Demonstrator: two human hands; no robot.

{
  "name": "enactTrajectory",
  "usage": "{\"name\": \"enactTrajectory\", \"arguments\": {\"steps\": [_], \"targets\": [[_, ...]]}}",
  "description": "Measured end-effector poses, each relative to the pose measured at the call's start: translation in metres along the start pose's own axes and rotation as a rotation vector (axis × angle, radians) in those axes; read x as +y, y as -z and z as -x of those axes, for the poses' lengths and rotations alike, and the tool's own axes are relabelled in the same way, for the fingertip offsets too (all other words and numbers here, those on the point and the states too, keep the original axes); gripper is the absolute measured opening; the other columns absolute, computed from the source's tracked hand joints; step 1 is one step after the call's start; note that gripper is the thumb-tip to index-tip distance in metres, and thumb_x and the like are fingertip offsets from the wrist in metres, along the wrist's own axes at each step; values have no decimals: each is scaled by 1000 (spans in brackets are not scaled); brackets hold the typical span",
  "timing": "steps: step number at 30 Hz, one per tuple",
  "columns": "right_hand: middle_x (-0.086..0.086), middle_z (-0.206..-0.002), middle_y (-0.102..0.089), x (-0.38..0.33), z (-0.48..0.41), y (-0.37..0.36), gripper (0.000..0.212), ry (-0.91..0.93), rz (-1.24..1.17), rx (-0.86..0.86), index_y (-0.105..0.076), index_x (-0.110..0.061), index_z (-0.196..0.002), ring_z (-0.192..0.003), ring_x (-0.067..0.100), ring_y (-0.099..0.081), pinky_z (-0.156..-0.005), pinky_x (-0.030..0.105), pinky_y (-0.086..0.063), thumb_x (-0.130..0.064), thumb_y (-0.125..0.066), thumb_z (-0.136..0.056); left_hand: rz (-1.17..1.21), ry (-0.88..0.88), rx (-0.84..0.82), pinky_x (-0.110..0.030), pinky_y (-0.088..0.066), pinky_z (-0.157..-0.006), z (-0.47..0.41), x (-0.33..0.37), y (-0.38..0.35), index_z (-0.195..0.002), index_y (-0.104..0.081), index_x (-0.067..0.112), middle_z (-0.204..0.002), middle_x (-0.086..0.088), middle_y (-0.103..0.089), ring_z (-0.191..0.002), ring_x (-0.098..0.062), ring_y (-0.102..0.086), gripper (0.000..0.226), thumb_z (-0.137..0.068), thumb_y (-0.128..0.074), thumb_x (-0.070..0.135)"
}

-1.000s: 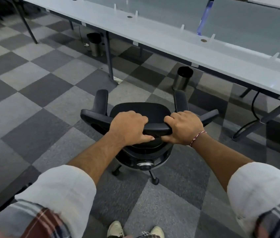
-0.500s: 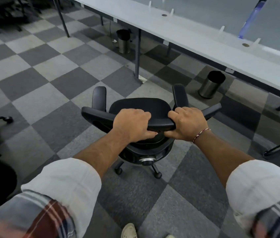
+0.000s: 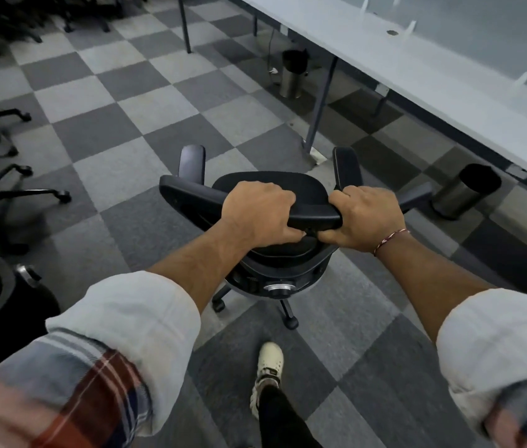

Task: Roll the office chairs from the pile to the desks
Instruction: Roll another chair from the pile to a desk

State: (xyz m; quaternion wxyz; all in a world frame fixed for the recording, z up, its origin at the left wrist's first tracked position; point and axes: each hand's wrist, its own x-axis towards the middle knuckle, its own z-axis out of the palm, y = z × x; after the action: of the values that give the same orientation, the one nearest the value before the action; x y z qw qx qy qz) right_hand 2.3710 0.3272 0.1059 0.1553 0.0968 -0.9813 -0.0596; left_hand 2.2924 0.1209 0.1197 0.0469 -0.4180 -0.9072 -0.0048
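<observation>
Both the left hand (image 3: 260,212) and right hand (image 3: 364,218) stay clenched on the black plastic-backed office chair (image 3: 268,189), which has turned left, now alongside the long grey desk (image 3: 417,69), so placing remains.

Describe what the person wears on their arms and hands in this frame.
Both hands are bare: no gloves, no rings visible. The right hand has a thin red-and-white thread bracelet at the wrist; the left hand and its wrist carry nothing. Both forearms are uncovered, with plaid shirt sleeves in red, blue and grey rolled back, showing pale lining as broad cuffs.
</observation>
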Motion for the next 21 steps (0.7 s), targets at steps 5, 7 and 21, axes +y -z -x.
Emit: {"name": "enactTrajectory", "arguments": {"steps": [5, 7, 21], "targets": [[0, -61, -53, 8, -80, -29, 50, 67, -3, 0, -55, -18, -75, -49, 22, -52, -48, 28, -41, -67, -66, -73, 3, 73, -19, -33, -47, -64, -38, -60, -9, -83, -53, 29, -70, 11, -52, -64, -12, -55, 43, -79, -55, 72], [2, -61, -54, 9, -115, -39, 48, 83, 8, 1, -55, -18, -75, -50, 23, -53, -47, 29, -43, -64, -70, -71, 7, 108, -29, -33, -48, -64, -55, -89, -10, -82, -52, 31, -69, 11, -51, -63, -11, -53, 43, -79, -54, 73], [4, -59, -54, 4, -350, -123, 50, 174, -65, 99, -51, -17, -73, -47, 27, -53, -44, 30, -40, -62, -71, -70, -74, 202, -24, -28, -30, -52, -159, -294, -20, -73, -46, 30, -67, 10, -53, -58, -11, -53, 47, -76, -53, 76]]}}
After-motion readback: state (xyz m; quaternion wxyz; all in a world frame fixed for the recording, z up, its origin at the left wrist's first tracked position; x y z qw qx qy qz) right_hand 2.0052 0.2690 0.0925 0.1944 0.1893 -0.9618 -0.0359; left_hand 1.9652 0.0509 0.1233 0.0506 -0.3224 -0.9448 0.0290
